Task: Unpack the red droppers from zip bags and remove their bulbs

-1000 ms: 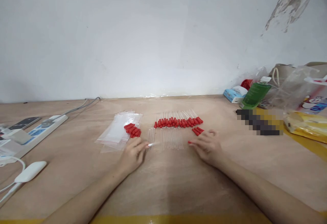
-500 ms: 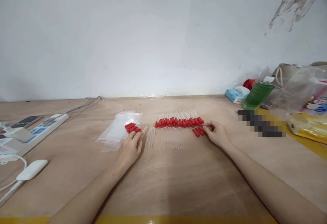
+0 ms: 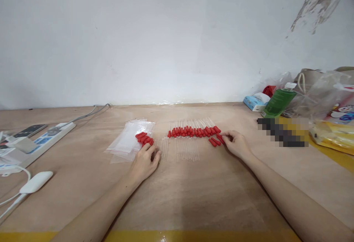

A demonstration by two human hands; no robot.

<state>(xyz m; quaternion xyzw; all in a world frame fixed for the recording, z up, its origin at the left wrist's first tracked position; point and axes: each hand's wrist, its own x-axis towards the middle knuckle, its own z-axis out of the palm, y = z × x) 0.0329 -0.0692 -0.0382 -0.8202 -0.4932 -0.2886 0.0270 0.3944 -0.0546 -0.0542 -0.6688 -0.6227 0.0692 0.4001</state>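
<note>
My left hand point(image 3: 146, 161) rests low on the table with curled fingers at a clear glass tube point(image 3: 155, 143), which is partly hidden by them. Beside it lie several more glass tubes point(image 3: 164, 149) side by side. Behind its fingertips, a small heap of red rubber bulbs point(image 3: 143, 138) lies on clear plastic bags point(image 3: 121, 139). My right hand point(image 3: 235, 144) pinches the end of a red rubber bulb point(image 3: 220, 139) near two loose ones point(image 3: 214, 142). Between the hands runs a row of droppers with red bulbs point(image 3: 190, 131), their glass stems pointing to the wall.
On the left are a power strip point(image 3: 45, 142), a phone point(image 3: 30, 130) and a white cabled device point(image 3: 37, 182). To the right stand a tissue pack point(image 3: 253, 103), a green bottle point(image 3: 279, 102) and plastic bags point(image 3: 329, 94). A pixelated dark object point(image 3: 282, 133) lies before them.
My left hand has moved slightly right, and its glass tube has swung from slanting to lying alongside the other tubes. Near my right fingertips, the loose red bulbs have shifted and spread a little.
</note>
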